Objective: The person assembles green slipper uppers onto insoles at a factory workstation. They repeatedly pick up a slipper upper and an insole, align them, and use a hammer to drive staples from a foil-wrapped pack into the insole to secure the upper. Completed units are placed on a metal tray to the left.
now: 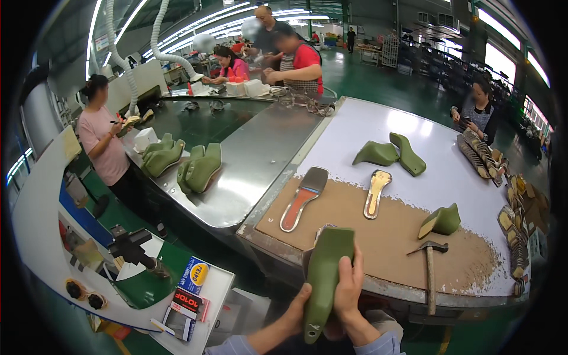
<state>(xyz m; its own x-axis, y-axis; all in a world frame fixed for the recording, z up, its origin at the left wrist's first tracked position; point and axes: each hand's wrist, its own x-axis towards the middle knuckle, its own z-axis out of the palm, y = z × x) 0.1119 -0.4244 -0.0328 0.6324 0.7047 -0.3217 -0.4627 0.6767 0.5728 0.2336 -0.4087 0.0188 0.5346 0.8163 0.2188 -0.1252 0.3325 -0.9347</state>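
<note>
A green shoe last (329, 278) is held upright in front of me, between both hands. My left hand (297, 305) closes on its lower left side, with the thumb against it. My right hand (349, 284) grips its right side, fingers pointing up. A dark piece shows partly behind the last; most of it is hidden. Beyond, on the worktable, lie an insole with a dark heel and an orange-red middle (302, 200) and a gold-topped insole (376, 194). A hammer (431, 272) with a wooden handle rests near the table's front edge, below another green last (442, 222).
Two more green lasts (408, 155) lie farther back. Stacked insoles (516, 236) line the table's right edge. Several lasts (201, 168) stand on the metal table (251, 183) to the left. A machine (133, 248) and small boxes (195, 275) are at lower left. Co-workers stand around.
</note>
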